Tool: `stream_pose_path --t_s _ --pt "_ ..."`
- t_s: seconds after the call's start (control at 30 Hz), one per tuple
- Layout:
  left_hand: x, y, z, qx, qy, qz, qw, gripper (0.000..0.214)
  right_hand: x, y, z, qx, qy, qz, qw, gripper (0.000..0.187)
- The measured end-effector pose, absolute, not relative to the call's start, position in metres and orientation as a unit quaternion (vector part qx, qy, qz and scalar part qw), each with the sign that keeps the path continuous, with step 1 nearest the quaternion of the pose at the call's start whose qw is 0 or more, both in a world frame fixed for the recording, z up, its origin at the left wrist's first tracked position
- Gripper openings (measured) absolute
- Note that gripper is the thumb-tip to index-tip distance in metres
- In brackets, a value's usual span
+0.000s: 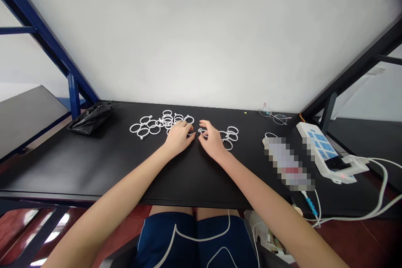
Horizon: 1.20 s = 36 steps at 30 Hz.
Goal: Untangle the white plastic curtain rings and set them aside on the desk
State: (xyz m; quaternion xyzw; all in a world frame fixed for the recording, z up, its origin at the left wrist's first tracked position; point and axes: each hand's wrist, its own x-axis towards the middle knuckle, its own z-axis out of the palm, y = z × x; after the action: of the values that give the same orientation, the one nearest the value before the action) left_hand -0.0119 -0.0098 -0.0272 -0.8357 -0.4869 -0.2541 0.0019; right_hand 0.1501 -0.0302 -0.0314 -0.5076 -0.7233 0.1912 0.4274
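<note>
Both my hands rest on a black table, close together at its middle. My left hand lies at the near edge of a larger pile of white plastic rings, fingers curled and touching rings. My right hand pinches a small white ring between thumb and fingers, just left of a smaller group of white rings. The fingertips of the two hands nearly meet.
A crumpled black plastic bag lies at the table's back left. Eyeglasses sit at the back right. A white power strip with cables and a blurred-out object lie on the right. Blue and black frame posts flank the table.
</note>
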Motion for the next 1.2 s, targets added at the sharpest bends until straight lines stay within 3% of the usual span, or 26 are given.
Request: stream_pose_path --t_s 0.37,0.5,0.6,0.87,1.2 --pt "-0.009 -0.014 -0.022 -0.823 -0.477 -0.309 0.015 0.013 0.149 -0.03 -0.035 -0.463 -0.719 0.206 0.475 0.052" --pt "-0.007 -0.015 -0.021 -0.825 -0.458 -0.332 0.009 0.025 0.149 -0.029 -0.036 -0.448 -0.717 0.201 0.495 0.054" --pt "-0.007 -0.016 -0.02 -0.835 -0.445 -0.325 0.004 0.017 0.151 -0.027 -0.037 -0.449 -0.715 0.195 0.499 0.052" --pt "-0.006 -0.018 -0.017 -0.836 -0.432 -0.339 0.007 0.003 0.15 -0.029 -0.032 -0.46 -0.714 0.131 0.511 0.015" --pt "-0.006 -0.018 -0.018 -0.849 -0.399 -0.346 0.004 0.013 0.149 -0.035 -0.024 -0.495 -0.691 0.072 0.522 0.003"
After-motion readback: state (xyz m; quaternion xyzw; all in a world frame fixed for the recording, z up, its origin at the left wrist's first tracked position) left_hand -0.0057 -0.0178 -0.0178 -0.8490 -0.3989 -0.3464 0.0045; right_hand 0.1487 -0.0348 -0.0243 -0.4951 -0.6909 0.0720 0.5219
